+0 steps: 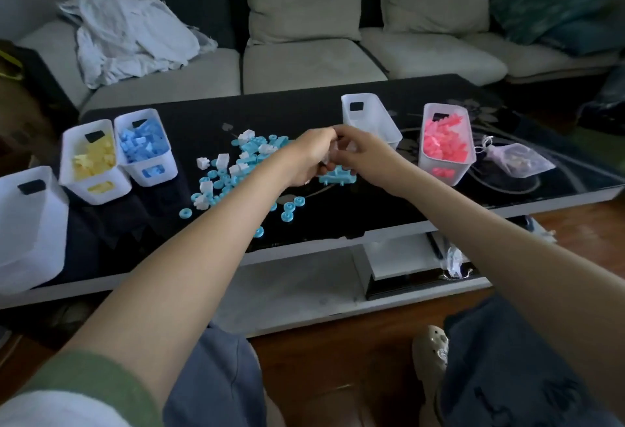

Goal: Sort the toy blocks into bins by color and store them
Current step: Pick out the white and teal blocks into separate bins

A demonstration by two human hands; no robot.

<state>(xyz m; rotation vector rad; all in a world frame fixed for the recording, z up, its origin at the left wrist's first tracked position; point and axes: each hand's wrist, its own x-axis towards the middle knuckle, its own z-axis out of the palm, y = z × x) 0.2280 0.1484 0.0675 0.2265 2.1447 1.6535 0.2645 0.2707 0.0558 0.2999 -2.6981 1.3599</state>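
Blocks (236,169), turquoise and white: heaped at the middle of the bench (196,122). Probably light, stiff, slick plastic; pinch by the flat sides. Left hand (309,156) and right hand (360,152) together pinch one white block (351,147) above the heap.

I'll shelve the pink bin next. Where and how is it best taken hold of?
Likely by the handle slot in the near end wall of the pink bin, reaching from your side: it stands upright, that end faces you, and blocks fill it to the rim.
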